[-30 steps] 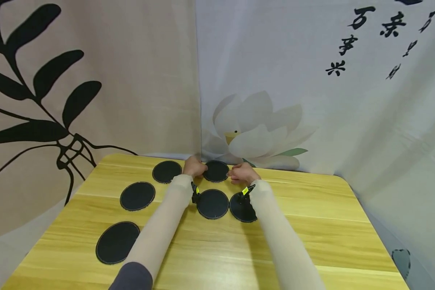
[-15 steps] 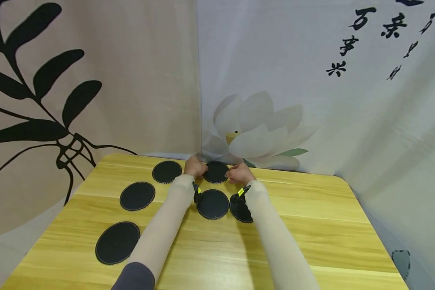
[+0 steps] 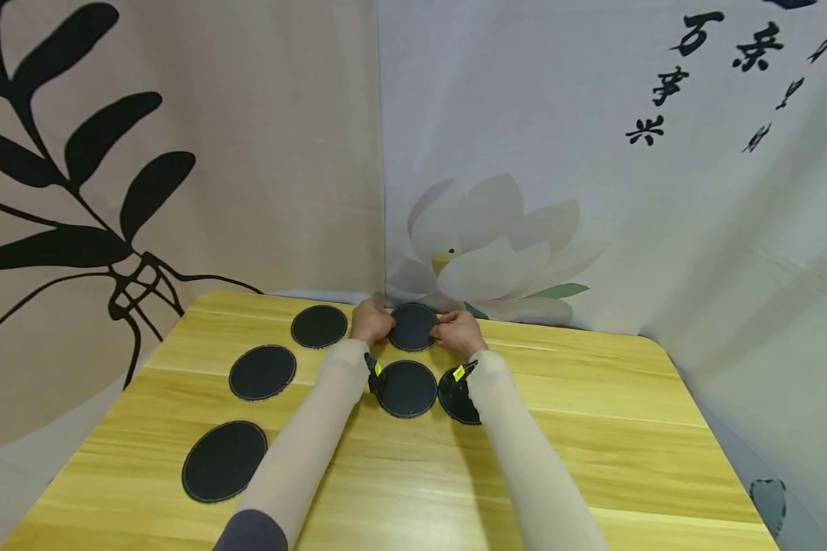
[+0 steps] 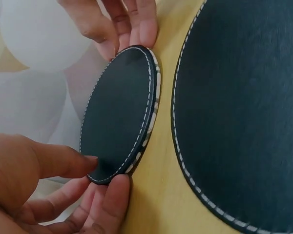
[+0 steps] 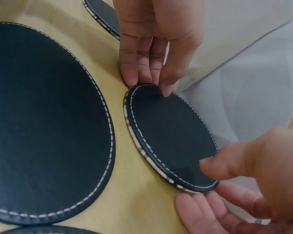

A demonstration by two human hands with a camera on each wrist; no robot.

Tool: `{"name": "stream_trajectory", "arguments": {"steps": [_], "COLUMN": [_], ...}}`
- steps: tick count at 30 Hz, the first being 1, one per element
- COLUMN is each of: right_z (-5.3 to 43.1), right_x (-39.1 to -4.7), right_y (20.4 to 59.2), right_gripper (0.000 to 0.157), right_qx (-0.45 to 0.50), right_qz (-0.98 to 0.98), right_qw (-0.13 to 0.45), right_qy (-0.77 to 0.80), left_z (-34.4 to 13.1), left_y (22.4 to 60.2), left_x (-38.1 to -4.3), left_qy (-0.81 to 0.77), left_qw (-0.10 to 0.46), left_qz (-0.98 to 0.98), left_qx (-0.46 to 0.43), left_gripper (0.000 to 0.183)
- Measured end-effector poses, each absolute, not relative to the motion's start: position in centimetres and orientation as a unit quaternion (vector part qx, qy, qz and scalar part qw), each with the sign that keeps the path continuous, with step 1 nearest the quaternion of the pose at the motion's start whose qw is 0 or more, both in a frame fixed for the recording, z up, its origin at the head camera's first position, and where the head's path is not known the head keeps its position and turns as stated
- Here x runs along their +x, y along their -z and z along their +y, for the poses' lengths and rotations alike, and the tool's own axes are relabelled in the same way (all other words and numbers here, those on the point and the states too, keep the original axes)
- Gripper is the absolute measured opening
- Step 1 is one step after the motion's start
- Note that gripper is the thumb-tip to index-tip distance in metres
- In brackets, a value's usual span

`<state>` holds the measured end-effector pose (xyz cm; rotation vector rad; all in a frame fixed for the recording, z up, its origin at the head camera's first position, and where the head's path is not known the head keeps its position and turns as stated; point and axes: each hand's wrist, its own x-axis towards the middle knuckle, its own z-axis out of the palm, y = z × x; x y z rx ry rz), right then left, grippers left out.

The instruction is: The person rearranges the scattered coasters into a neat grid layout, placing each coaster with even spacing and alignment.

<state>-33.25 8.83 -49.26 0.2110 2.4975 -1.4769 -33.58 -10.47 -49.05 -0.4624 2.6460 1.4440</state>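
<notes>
At the back of the table, a round black coaster with white edge stitching is held between both hands. My left hand pinches its left edge, thumb on top and fingers underneath. On the opposite edge my right hand pinches it the same way. In the left wrist view, the coaster stands tilted, its stitched rim off the wood on the near side. Just in front lies another black coaster, flat. A further coaster beside it is partly hidden by the right wrist.
Three more black coasters lie flat along the left side: a far one, a middle one and a near one. The yellow wood table meets a printed curtain at its back edge.
My right hand has moved left to the coaster's right edge and now pinches it. The back coaster has been lifted and tilted slightly between both hands.
</notes>
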Motion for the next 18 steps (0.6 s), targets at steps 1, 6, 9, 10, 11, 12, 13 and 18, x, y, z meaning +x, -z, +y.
{"name": "stream_trajectory", "arguments": {"steps": [1, 6, 9, 10, 11, 12, 13, 18], "right_z": [8.8, 9.0, 9.1, 9.2, 9.2, 9.3, 9.4, 10.0], "right_x": [-33.2, -32.6, -32.4, -32.3, -32.3, -32.2, -32.2, -31.8], "right_y": [49.3, 49.3, 49.1, 49.1, 49.1, 49.1, 49.1, 48.9], "right_gripper": [0.035, 0.030, 0.027, 0.027, 0.027, 0.027, 0.026, 0.026], "right_qx": [0.072, 0.072, 0.075, 0.076, 0.077, 0.076, 0.076, 0.082], "right_qz": [0.852, 0.840, 0.828, 0.825, 0.822, 0.820, 0.820, 0.817], "right_qw": [0.111, 0.086, 0.078, 0.075, 0.072, 0.070, 0.069, 0.070], "right_qy": [0.507, 0.531, 0.551, 0.556, 0.560, 0.563, 0.563, 0.567], "left_z": [-10.5, -10.3, -10.2, -10.1, -10.1, -10.0, -10.0, -9.5], "left_y": [49.1, 49.1, 49.1, 49.0, 49.0, 49.0, 49.1, 49.1], "left_x": [-33.4, -32.5, -32.3, -32.3, -32.3, -32.3, -32.2, -31.9], "left_qy": [-0.478, -0.503, -0.524, -0.529, -0.536, -0.543, -0.547, -0.558], "left_qw": [0.043, 0.032, 0.036, 0.038, 0.041, 0.043, 0.045, 0.036], "left_qz": [0.864, 0.850, 0.836, 0.832, 0.827, 0.822, 0.818, 0.810], "left_qx": [-0.152, -0.151, -0.158, -0.161, -0.166, -0.169, -0.171, -0.177], "left_gripper": [0.007, 0.021, 0.024, 0.025, 0.024, 0.024, 0.024, 0.021]}}
